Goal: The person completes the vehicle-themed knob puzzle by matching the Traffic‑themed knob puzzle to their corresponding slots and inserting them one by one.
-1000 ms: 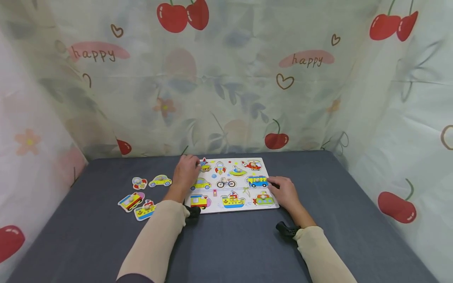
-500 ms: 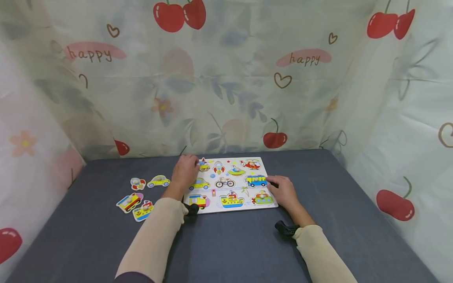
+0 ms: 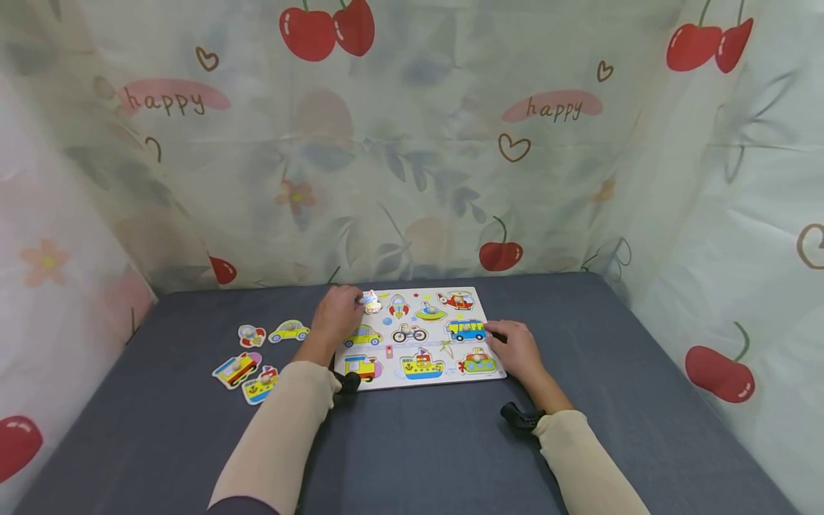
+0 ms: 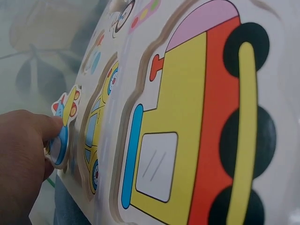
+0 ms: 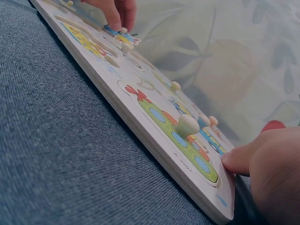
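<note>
My left hand (image 3: 337, 315) is at the far left corner of the white wooden puzzle board (image 3: 418, 383) and pinches an airplane puzzle piece (image 3: 371, 302). In the left wrist view that airplane piece (image 4: 62, 126) stands tilted against the board, thumb along its near side. The right wrist view has the left fingers (image 5: 115, 16) pinching it over the far corner. My right hand (image 3: 518, 350) rests at the board's right edge, beside the bus piece (image 3: 466, 330). The right thumb (image 5: 236, 159) touches the edge near the knobbed submarine piece (image 5: 176, 133).
Left of the board lie loose knobbed pieces: a rocket (image 3: 251, 335), a car (image 3: 289, 330), a train (image 3: 237, 369) and a boat (image 3: 260, 385). The left forearm passes close to the boat. A patterned curtain (image 3: 412, 143) hangs behind the dark cloth-covered table (image 3: 412, 450).
The airplane piece has tilted at its corner and now catches the light, while the left hand has barely shifted. My right hand stays at the board's edge.
</note>
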Available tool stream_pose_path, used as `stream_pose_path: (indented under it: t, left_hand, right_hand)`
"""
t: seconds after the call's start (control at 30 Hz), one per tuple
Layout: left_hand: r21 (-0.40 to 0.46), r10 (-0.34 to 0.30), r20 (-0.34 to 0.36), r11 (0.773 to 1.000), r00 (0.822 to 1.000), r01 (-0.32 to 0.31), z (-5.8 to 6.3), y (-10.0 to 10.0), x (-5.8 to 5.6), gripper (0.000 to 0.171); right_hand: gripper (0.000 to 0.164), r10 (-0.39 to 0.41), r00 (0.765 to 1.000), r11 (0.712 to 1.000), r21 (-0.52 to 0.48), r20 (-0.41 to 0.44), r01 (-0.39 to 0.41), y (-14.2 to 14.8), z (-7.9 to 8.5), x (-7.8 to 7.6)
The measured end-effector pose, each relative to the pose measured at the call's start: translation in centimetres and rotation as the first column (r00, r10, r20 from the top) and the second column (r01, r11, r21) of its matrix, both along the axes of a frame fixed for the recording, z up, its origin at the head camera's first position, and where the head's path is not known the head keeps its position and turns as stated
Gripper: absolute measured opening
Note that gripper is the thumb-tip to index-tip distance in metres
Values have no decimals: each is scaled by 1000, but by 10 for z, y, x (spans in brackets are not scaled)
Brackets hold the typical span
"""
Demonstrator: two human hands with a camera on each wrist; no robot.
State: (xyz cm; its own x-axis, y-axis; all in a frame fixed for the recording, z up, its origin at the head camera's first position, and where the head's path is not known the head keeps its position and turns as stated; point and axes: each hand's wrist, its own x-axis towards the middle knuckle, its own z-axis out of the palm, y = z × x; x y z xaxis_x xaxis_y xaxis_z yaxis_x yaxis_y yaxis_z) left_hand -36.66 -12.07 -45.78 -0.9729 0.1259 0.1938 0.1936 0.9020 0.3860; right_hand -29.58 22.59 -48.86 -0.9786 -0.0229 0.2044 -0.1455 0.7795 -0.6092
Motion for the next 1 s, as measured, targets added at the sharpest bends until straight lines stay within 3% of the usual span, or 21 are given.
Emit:
stream_pose_path:
  t: [0.4, 0.7, 1.0]
  left_hand:
    - [-26, -9, 24, 1000, 1000, 9, -6, -3, -2, 36]
    - [-149, -35, -67, 989, 997, 25, -5, -4, 2, 32]
    - [-123, -18, -31, 992, 999, 14, -6, -4, 6, 35]
  right_hand:
    - [33, 2, 1000, 1000, -6, -9, -2, 0, 0, 1]
    - [34, -4, 1000, 1000, -4, 6, 4, -1, 2, 1]
    - [34, -7, 1000, 1000, -6, 1, 7, -2, 1, 1]
